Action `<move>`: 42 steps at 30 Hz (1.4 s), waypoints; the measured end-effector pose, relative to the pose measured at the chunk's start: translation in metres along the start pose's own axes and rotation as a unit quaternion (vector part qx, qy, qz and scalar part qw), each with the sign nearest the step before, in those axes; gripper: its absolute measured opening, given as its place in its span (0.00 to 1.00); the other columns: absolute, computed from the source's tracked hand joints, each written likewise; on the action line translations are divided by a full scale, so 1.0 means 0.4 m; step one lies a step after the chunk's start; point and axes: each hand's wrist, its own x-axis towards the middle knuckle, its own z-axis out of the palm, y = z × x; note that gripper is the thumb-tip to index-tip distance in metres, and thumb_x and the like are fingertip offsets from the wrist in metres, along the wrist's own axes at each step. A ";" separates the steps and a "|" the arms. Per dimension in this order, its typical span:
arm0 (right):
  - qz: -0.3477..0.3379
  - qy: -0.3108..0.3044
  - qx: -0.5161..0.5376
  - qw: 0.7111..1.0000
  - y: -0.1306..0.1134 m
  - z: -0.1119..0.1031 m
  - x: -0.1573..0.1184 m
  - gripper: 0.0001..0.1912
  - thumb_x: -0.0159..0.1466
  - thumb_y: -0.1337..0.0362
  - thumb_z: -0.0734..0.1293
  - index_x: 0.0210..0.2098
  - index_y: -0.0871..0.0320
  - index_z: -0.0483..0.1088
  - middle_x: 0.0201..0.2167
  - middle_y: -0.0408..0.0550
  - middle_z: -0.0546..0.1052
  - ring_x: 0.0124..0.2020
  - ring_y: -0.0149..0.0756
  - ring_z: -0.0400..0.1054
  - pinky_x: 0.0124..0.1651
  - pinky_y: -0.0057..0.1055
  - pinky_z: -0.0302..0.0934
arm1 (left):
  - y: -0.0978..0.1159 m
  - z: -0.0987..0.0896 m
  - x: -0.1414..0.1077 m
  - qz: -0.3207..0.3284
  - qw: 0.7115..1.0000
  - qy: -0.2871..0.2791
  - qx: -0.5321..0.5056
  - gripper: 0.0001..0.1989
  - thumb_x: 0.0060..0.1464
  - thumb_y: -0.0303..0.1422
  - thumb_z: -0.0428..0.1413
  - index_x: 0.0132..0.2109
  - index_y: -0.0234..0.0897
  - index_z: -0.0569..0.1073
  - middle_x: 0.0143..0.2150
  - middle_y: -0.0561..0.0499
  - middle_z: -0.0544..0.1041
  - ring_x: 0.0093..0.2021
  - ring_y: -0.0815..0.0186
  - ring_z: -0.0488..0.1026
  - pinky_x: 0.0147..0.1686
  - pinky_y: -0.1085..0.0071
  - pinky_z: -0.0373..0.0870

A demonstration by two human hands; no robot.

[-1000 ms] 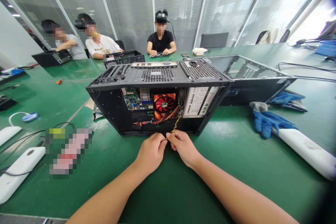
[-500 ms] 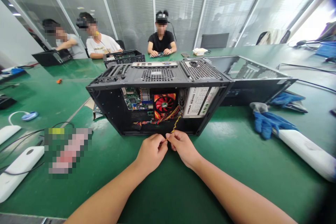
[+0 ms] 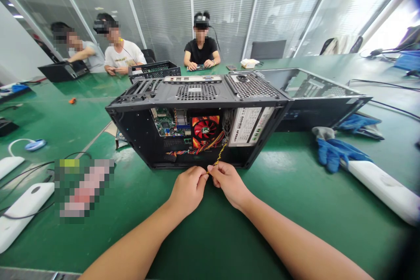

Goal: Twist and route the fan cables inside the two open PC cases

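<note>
A black computer case (image 3: 197,92) lies in front of me with its open side facing me. Inside it are a green motherboard (image 3: 166,123), a red-bladed fan (image 3: 206,131) and a white-labelled power supply (image 3: 250,126). From near the power supply a twisted yellow-and-black cable (image 3: 221,153) runs out over the case's lower edge. My left hand (image 3: 188,188) pinches this cable toward its end, which the fingers hide. Close beside it, my right hand (image 3: 229,183) grips the same cable slightly farther up.
Right of the case stands another open case (image 3: 321,111). Blue gloves (image 3: 341,151) and a white power strip (image 3: 383,188) lie at right; another white strip (image 3: 26,214) with cords lies left. Across the green table (image 3: 82,135) sit several people, one in black (image 3: 201,50).
My hands stay on the cable at nearly the same place, with a small shift of the fingers. A co-worker in white has drawn their hands nearer together.
</note>
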 end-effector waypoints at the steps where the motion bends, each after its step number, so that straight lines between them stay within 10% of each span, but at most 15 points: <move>1: 0.002 -0.001 0.002 1.000 0.000 0.000 0.000 0.21 0.56 0.50 0.70 0.20 0.57 0.59 0.14 0.36 0.60 0.17 0.25 0.49 0.22 0.28 0.43 | -0.002 0.000 0.000 0.001 1.000 0.003 0.002 0.09 0.62 0.29 0.47 0.34 0.38 0.69 0.32 0.51 0.72 0.32 0.66 0.69 0.34 0.72 0.61; 42: -0.003 -0.005 0.004 1.000 0.000 -0.001 0.004 0.20 0.58 0.52 0.68 0.20 0.57 0.59 0.14 0.35 0.59 0.17 0.24 0.49 0.22 0.28 0.43 | -0.004 -0.003 0.006 0.006 0.999 -0.012 0.039 0.10 0.64 0.30 0.45 0.35 0.37 0.68 0.32 0.51 0.72 0.33 0.67 0.71 0.35 0.72 0.64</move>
